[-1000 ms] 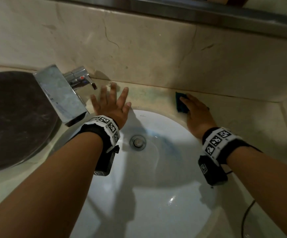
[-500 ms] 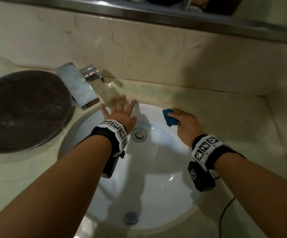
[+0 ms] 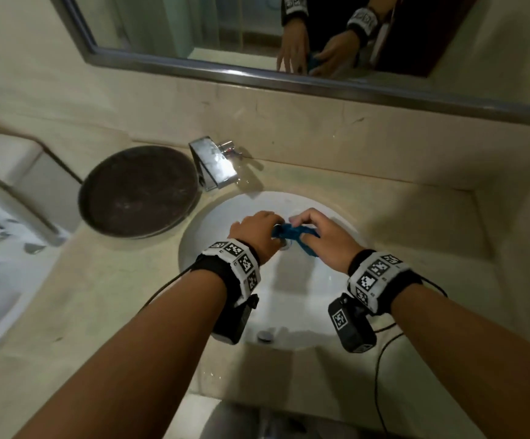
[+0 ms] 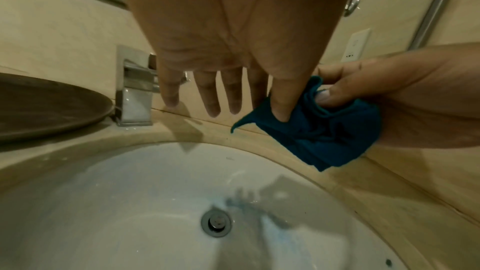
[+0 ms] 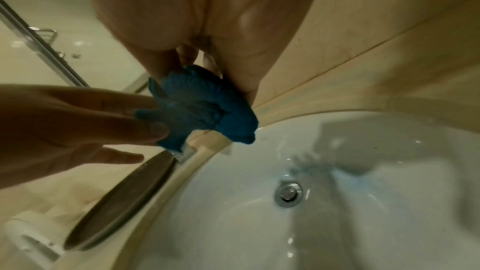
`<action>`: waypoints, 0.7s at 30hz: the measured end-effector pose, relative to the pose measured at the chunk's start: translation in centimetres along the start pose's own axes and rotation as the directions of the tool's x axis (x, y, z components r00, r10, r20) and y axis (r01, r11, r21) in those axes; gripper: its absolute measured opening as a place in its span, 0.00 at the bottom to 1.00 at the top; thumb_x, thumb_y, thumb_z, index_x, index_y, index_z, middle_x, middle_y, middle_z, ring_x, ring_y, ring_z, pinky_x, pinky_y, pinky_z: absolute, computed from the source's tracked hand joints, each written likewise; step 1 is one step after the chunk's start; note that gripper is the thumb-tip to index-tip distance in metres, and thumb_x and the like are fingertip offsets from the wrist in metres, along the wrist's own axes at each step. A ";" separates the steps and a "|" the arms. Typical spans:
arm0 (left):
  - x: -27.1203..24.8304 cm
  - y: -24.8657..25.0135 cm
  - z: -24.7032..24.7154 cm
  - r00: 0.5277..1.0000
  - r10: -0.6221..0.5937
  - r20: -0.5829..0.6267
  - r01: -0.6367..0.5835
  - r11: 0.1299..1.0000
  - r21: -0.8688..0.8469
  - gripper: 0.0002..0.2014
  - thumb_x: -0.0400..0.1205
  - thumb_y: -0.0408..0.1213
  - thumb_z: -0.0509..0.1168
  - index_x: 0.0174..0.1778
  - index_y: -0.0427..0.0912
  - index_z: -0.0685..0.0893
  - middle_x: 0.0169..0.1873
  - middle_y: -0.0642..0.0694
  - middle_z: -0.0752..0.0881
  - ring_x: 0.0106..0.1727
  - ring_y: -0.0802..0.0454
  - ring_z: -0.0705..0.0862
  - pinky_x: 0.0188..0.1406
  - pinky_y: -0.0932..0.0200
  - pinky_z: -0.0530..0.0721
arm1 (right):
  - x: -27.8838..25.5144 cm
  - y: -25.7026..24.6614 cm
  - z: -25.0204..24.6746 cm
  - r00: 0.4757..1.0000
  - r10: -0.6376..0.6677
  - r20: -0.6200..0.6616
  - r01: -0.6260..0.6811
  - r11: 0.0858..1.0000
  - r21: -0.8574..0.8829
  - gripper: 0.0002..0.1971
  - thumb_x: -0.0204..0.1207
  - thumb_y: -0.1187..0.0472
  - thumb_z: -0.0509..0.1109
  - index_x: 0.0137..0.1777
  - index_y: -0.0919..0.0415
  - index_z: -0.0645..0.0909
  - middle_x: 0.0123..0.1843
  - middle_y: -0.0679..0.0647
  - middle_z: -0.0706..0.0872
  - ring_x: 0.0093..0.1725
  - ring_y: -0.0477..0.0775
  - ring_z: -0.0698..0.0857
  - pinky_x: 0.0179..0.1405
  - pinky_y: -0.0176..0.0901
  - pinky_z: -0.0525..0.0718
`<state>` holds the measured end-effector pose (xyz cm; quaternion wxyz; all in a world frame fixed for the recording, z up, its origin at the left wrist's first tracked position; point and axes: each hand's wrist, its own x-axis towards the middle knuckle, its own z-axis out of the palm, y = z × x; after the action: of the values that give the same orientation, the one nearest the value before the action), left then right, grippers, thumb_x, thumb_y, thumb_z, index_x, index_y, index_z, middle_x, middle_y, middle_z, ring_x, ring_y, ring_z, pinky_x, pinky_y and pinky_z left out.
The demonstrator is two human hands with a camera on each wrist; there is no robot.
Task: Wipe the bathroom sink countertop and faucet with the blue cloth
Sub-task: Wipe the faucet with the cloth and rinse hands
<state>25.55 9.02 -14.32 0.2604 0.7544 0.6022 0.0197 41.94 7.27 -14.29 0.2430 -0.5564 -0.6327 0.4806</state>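
- Head view, change first: a sec ago right hand flat on the counter at the back right w/ the cloth under it, left hand spread flat near the tap; half a sec ago cloth pulled in over the sink rim. Now both hands meeting mid-air above the sink, cloth bunched between them. Prob. a refold or wring before the next pass, so wiping paused; tap looks not yet wiped, though hard to say for sure.
- Head view, pose: both forearms angled in from the near edge, wrists level, knuckles up. Left fingers curled under, tips hidden. Right fingers curled round the cloth, thumb on top.
- Left wrist view: left hand palm toward cam, thumb pressed onto the cloth edge, seemingly pinching it vs. the index finger; other three fingers straight, slightly spread, touching nothing. Right hand coming in from the right, thumb and fingers clamped on the crumpled top. Cloth hanging clear of the counter, over the back rim of the sink.
- Right wrist view: right hand fingers bent down, gripping the cloth in a wad. Left hand from the left, fingertips on the cloth's near corner, lower fingers loose and apart. Drain below, sink wet.
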 end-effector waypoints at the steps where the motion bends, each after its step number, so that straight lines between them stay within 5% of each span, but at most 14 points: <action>1: -0.6 -0.1 -0.6 0.999 -0.007 -0.032 0.006 1.000 -0.020 0.16 0.82 0.46 0.61 0.66 0.51 0.77 0.66 0.47 0.78 0.65 0.45 0.77 0.65 0.46 0.75 | -0.4 -0.8 0.1 1.000 -0.017 -0.016 0.016 1.000 -0.016 0.15 0.77 0.73 0.60 0.46 0.48 0.75 0.60 0.53 0.83 0.58 0.57 0.83 0.58 0.49 0.82; 3: -1.7 -0.5 -1.8 0.997 -0.034 -0.072 0.031 0.998 -0.049 0.12 0.83 0.45 0.61 0.60 0.47 0.80 0.59 0.45 0.82 0.59 0.44 0.80 0.57 0.50 0.79 | -0.8 -2.3 0.5 0.998 -0.033 -0.045 0.033 0.999 -0.019 0.14 0.77 0.73 0.58 0.47 0.52 0.76 0.54 0.55 0.83 0.54 0.57 0.83 0.51 0.41 0.82; 5: -2.6 -1.2 -3.2 0.996 -0.038 -0.081 0.034 0.998 -0.050 0.10 0.83 0.43 0.61 0.56 0.45 0.81 0.53 0.44 0.84 0.54 0.43 0.81 0.51 0.52 0.79 | -0.8 -3.6 1.1 0.997 -0.032 -0.076 0.030 0.999 -0.015 0.15 0.78 0.72 0.57 0.44 0.50 0.76 0.48 0.53 0.84 0.49 0.56 0.84 0.48 0.44 0.84; 12: -4.9 -5.9 -6.9 0.989 0.035 -0.142 -0.060 0.983 -0.176 0.08 0.83 0.40 0.62 0.48 0.39 0.82 0.47 0.40 0.86 0.50 0.42 0.82 0.52 0.50 0.81 | 0.1 -7.3 3.6 0.984 -0.004 -0.177 -0.013 0.996 -0.094 0.12 0.78 0.65 0.60 0.42 0.45 0.77 0.50 0.56 0.89 0.51 0.56 0.86 0.54 0.53 0.85; 16: -5.7 -8.5 -8.7 0.985 0.047 -0.167 -0.090 0.963 -0.255 0.06 0.82 0.39 0.62 0.42 0.42 0.80 0.43 0.41 0.86 0.46 0.45 0.82 0.48 0.55 0.79 | 0.7 -9.3 4.6 0.969 0.028 -0.246 -0.070 0.984 -0.166 0.07 0.77 0.64 0.61 0.45 0.53 0.79 0.44 0.56 0.87 0.44 0.55 0.83 0.43 0.44 0.80; 21: -5.9 -10.2 -9.8 0.981 0.073 -0.180 -0.120 0.956 -0.266 0.05 0.82 0.36 0.61 0.40 0.44 0.77 0.40 0.42 0.85 0.43 0.45 0.81 0.45 0.55 0.77 | 1.1 -10.2 4.0 0.899 0.133 -0.416 -0.156 0.988 -0.021 0.06 0.75 0.65 0.64 0.38 0.57 0.74 0.47 0.66 0.86 0.50 0.67 0.84 0.52 0.60 0.83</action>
<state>11.47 8.66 -8.44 0.3097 0.7350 0.5757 0.1799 33.49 7.81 -7.30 0.3200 -0.6972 -0.5366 0.3516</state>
